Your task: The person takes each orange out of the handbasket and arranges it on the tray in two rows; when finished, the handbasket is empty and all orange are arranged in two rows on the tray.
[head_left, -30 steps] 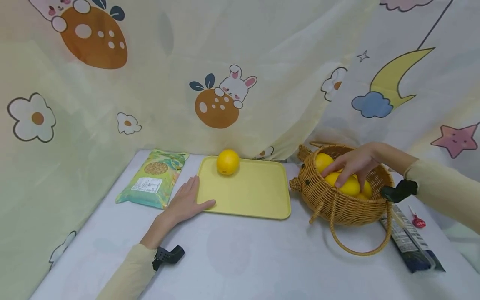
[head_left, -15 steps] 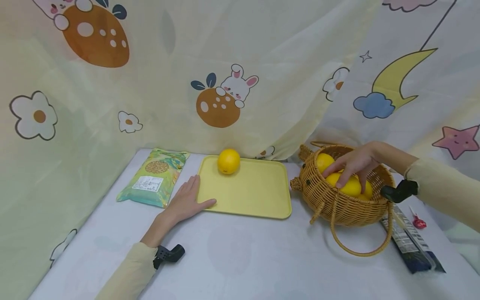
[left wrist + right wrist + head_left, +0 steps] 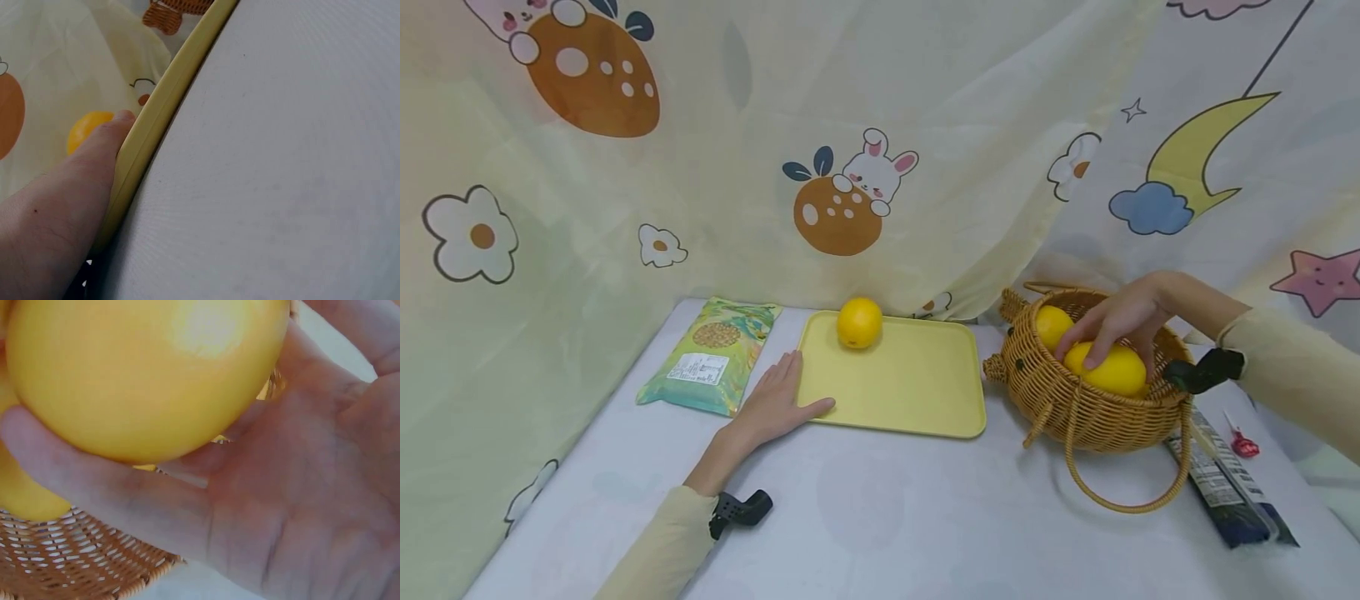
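My right hand [image 3: 1123,317] reaches into a brown wicker basket [image 3: 1097,425] shaped like an animal and grips a yellow lemon [image 3: 1116,371]. In the right wrist view, fingers curl around the smooth lemon [image 3: 144,381]. Another yellow fruit [image 3: 1052,327] lies in the basket behind it; more fruit beneath is mostly hidden. Flat, with fingers straight, my left hand [image 3: 772,402] rests against the left end of a pale yellow tray [image 3: 902,392]. An orange-yellow round fruit [image 3: 859,323], like an orange, sits at the tray's back edge.
A green-yellow bag [image 3: 711,358] lies left of the tray. Right of the basket are a dark and white packet [image 3: 1232,492] and a small red wrapped lollipop [image 3: 1244,446]. The basket's handle [image 3: 1120,507] hangs forward onto the white tablecloth. A patterned curtain [image 3: 970,167] closes off the back.
My right hand has risen slightly and moved a little right, lifting the lemon it grips within the basket. My left hand stays at the tray.
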`<move>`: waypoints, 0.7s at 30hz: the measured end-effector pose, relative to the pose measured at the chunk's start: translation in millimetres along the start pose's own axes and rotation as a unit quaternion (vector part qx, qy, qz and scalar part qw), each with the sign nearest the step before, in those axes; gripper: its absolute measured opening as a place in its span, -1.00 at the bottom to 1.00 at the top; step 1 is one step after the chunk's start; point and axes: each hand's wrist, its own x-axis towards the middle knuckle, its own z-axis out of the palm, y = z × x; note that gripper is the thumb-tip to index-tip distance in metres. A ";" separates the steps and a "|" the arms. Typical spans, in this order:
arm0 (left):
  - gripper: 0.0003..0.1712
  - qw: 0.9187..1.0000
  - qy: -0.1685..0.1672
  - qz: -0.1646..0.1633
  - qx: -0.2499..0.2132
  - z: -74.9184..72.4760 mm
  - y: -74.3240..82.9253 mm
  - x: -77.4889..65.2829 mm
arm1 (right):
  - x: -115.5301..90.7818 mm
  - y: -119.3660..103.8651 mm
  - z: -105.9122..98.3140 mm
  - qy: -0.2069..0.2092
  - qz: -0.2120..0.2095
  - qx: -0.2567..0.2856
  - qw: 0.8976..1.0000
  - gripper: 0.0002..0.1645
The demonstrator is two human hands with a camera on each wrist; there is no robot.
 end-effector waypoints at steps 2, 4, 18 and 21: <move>0.40 1.000 -0.001 0.000 0.000 0.2 0.4 0.0 | -3.9 2.0 -2.1 -0.009 -0.003 0.000 1.000 -0.39; 0.40 1.000 0.000 0.000 0.000 0.3 0.5 -0.1 | -8.1 4.0 -3.9 -0.017 -0.010 0.002 1.000 -0.41; 0.38 1.000 0.002 -0.001 -0.001 -0.3 1.3 -0.7 | -37.5 20.2 -24.9 -0.043 -0.143 0.068 0.986 -0.47; 0.38 1.000 0.002 -0.002 -0.002 -0.6 2.1 -0.9 | -40.7 21.8 -25.8 -0.024 -0.173 0.072 0.982 -0.45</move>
